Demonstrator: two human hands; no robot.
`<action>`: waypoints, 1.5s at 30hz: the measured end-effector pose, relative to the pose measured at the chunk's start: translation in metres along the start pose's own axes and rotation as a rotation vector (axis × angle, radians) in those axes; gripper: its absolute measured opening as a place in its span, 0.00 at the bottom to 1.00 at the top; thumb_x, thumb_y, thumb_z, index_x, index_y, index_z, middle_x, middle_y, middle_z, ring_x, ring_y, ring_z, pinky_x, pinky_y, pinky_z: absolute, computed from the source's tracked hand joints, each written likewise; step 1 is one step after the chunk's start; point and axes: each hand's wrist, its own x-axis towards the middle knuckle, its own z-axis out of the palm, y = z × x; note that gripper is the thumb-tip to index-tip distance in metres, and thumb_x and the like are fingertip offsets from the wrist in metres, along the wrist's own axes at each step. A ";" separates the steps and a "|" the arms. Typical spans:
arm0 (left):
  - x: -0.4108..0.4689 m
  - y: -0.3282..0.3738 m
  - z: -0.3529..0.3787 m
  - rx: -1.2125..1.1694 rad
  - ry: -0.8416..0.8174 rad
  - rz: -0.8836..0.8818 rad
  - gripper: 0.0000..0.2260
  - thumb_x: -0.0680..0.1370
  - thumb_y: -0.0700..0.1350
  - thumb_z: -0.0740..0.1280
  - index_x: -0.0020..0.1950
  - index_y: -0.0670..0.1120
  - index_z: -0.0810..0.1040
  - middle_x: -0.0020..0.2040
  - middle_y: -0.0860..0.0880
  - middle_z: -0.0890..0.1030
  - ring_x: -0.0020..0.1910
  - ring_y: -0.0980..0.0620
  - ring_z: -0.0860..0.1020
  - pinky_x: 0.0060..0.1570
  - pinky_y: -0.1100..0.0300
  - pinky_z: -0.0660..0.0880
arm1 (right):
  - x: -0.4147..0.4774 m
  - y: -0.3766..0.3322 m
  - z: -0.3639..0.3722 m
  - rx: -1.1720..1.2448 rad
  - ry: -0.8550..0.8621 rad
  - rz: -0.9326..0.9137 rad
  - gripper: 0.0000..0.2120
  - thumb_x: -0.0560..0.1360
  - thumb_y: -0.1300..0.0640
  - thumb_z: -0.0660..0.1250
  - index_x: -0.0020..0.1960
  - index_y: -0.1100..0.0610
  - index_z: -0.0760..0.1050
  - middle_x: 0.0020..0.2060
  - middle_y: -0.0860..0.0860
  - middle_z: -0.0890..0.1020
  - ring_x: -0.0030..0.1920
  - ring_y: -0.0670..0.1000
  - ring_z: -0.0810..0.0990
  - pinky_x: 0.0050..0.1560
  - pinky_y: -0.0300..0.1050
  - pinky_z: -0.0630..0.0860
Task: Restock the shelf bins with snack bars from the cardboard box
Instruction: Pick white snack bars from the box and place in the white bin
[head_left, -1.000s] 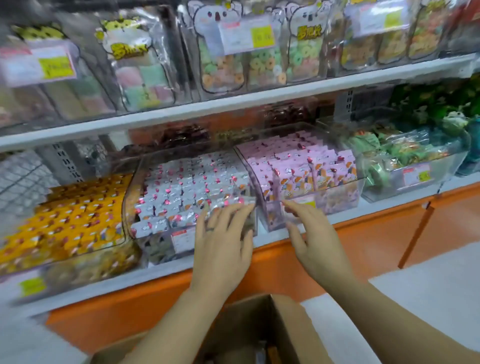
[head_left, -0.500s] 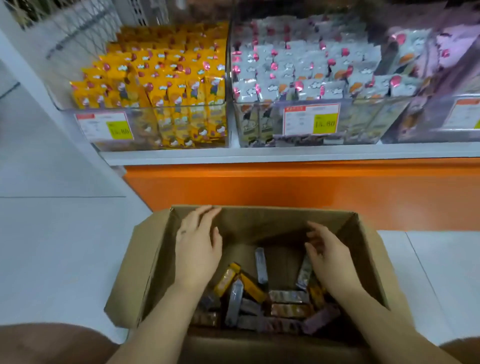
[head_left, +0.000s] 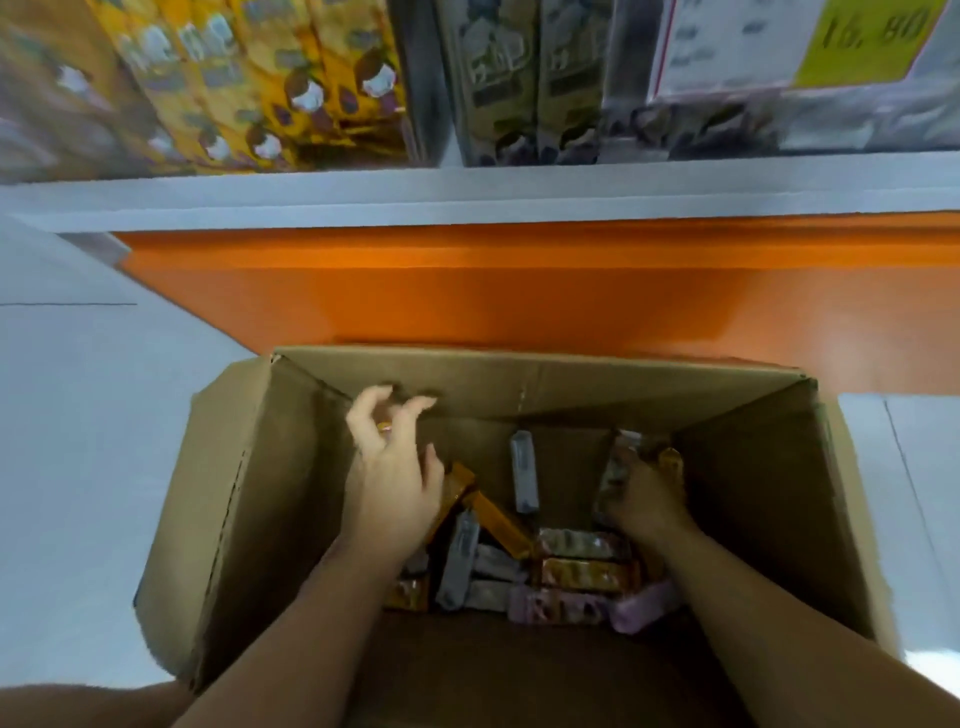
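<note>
An open cardboard box (head_left: 249, 499) stands on the floor below the shelf, with several snack bars (head_left: 571, 571) in grey, orange and pink wrappers loose on its bottom. My left hand (head_left: 395, 478) hovers inside the box at its left, fingers loosely curled and holding nothing. Deep in the box at the right, my right hand (head_left: 641, 501) grips a bundle of bars (head_left: 618, 462) that stick up past its fingers. Above, one clear shelf bin (head_left: 249, 88) holds yellow bars and another shelf bin (head_left: 519, 83) holds grey ones.
The white shelf edge (head_left: 467, 200) and an orange base panel (head_left: 519, 296) run just behind the box. A price label (head_left: 779, 41) hangs on the right bin's front. Pale floor tiles (head_left: 93, 415) lie on both sides of the box.
The view dropped from the shelf to the box. Both hands went from the bin fronts down into the box; the right hand now grips some bars, the left has curled its fingers.
</note>
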 end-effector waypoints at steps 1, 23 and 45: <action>0.001 -0.002 0.002 -0.031 -0.032 -0.066 0.18 0.75 0.39 0.67 0.64 0.48 0.72 0.69 0.47 0.59 0.55 0.46 0.76 0.49 0.59 0.72 | 0.001 -0.004 0.005 0.024 -0.027 -0.015 0.29 0.75 0.63 0.64 0.74 0.54 0.60 0.62 0.58 0.76 0.61 0.58 0.74 0.58 0.43 0.70; 0.004 -0.021 0.057 0.006 -0.794 -0.202 0.13 0.73 0.46 0.70 0.56 0.46 0.75 0.50 0.46 0.80 0.50 0.47 0.78 0.43 0.57 0.73 | 0.019 -0.061 0.058 0.074 0.080 -0.040 0.38 0.67 0.55 0.74 0.71 0.58 0.59 0.66 0.60 0.64 0.66 0.62 0.65 0.57 0.52 0.71; 0.016 0.081 -0.118 -0.912 -0.566 -0.187 0.16 0.74 0.37 0.70 0.58 0.52 0.74 0.56 0.53 0.75 0.58 0.50 0.77 0.56 0.51 0.78 | -0.153 -0.123 -0.133 -0.133 0.197 -0.565 0.35 0.69 0.51 0.71 0.72 0.45 0.60 0.56 0.50 0.69 0.56 0.51 0.72 0.52 0.41 0.71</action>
